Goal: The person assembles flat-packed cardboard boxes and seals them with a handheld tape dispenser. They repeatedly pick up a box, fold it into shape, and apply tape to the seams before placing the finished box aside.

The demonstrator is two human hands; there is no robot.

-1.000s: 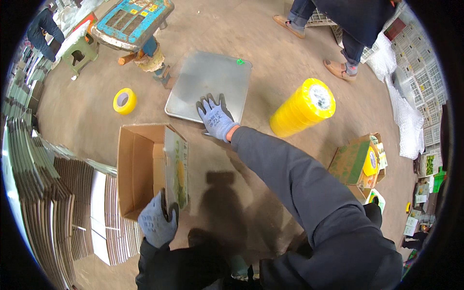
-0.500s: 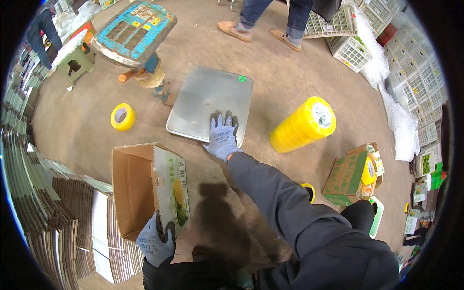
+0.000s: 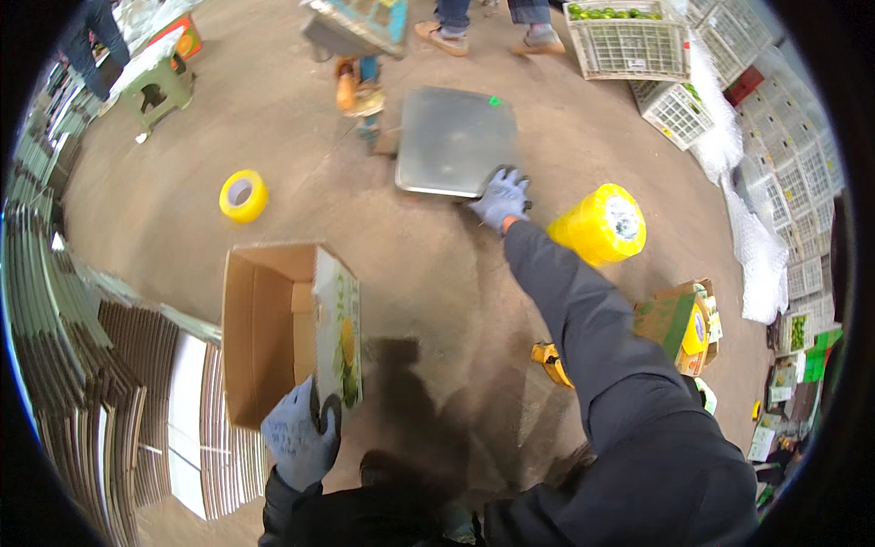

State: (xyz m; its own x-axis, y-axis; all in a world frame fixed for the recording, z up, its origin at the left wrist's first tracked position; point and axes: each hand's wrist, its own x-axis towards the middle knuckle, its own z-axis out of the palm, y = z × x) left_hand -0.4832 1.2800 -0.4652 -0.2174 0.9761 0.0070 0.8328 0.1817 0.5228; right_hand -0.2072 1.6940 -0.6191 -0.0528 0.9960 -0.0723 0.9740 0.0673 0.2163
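Note:
My left hand (image 3: 301,438), in a grey-blue work glove, is closed on the near edge of an open cardboard box (image 3: 264,337). The box has a printed side facing right, and bare brown cardboard shows inside it. My right hand (image 3: 501,199), gloved alike, reaches forward to the near right corner of a platform scale's flat metal plate (image 3: 451,146). Its fingers are bent about that corner. Behind the plate, on its left, stands the scale's post with a blue display head (image 3: 365,20), blurred and cut off by the picture's top edge.
Yellow tape rolls stand in a stack (image 3: 597,225); a single roll (image 3: 243,195) lies left. A yellow tool (image 3: 551,365) and a small carton (image 3: 674,319) sit near my right arm. Flattened cartons (image 3: 137,383) line the left. Crates (image 3: 629,46) and a person's legs (image 3: 451,23) are beyond.
The scale has shifted away and to the right, its display head with it. My right hand has gone from lying flat on the plate to its near right corner. My left hand stays on the box.

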